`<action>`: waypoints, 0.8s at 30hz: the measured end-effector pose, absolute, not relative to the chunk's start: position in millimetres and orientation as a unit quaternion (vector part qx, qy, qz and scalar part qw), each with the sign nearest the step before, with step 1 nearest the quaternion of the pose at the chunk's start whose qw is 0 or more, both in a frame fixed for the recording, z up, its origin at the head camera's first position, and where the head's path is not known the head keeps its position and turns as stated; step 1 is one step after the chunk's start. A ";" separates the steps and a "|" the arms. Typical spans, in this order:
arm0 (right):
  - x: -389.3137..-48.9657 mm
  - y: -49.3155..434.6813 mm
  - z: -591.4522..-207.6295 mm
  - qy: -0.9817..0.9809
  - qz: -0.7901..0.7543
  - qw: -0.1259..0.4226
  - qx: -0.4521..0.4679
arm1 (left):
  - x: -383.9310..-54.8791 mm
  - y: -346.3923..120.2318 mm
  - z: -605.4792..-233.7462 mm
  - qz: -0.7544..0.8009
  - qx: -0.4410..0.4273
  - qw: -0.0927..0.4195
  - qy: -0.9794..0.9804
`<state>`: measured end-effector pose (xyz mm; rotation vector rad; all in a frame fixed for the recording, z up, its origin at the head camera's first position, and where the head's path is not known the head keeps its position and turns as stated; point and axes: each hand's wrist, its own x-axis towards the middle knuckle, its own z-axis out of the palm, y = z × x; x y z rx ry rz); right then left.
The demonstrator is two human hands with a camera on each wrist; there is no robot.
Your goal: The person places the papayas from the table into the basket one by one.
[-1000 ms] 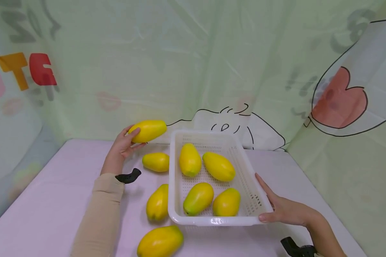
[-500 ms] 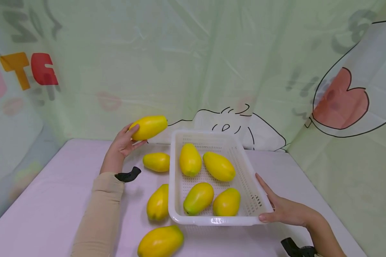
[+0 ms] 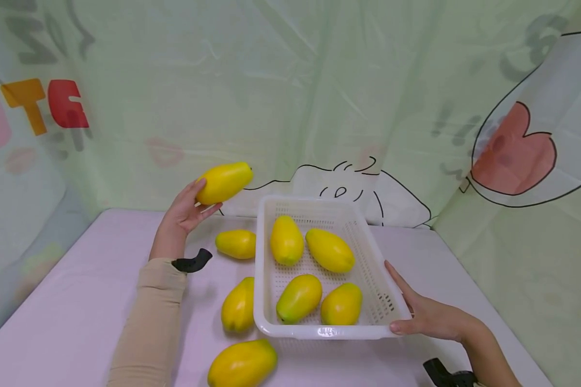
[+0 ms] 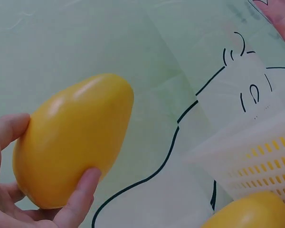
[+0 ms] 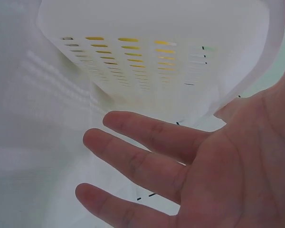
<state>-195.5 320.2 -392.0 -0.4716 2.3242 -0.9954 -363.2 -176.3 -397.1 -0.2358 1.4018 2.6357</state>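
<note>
In the head view my left hand holds a yellow papaya up above the table's back left. Seen from the left wrist, the thumb and fingers wrap the rounder end of this papaya, its narrower end pointing away. My right hand is at the right side of a white plastic basket, thumb on the rim near the front corner. In the right wrist view, the fingers are straight and spread beside the slotted wall. Inside the basket lie several papayas, spaced apart.
Left of the basket, three more papayas lie on the pale table: one at the back, one midway partly hidden by the basket, one at the front. A printed green curtain stands behind the table.
My left hand has raised the papaya and tipped its narrow end upward. The right hand, the basket and the other papayas stay in place.
</note>
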 end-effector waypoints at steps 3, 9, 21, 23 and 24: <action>-195.4 320.1 -391.8 0.868 -0.371 0.280 -0.174 | -360.2 -175.2 -391.5 0.884 -0.074 0.072 0.456; -194.9 319.9 -390.7 0.869 -0.370 0.279 -0.174 | -353.0 -173.6 -379.3 0.896 -0.053 0.071 0.434; -194.8 320.3 -389.4 0.872 -0.364 0.269 -0.187 | -336.9 -166.7 -353.6 0.904 -0.002 0.057 0.423; -195.0 320.6 -389.4 0.872 -0.363 0.269 -0.186 | -333.2 -165.2 -348.4 0.903 0.012 0.055 0.427; -195.2 320.8 -389.7 0.872 -0.363 0.268 -0.187 | -331.3 -164.3 -345.8 0.902 0.019 0.054 0.429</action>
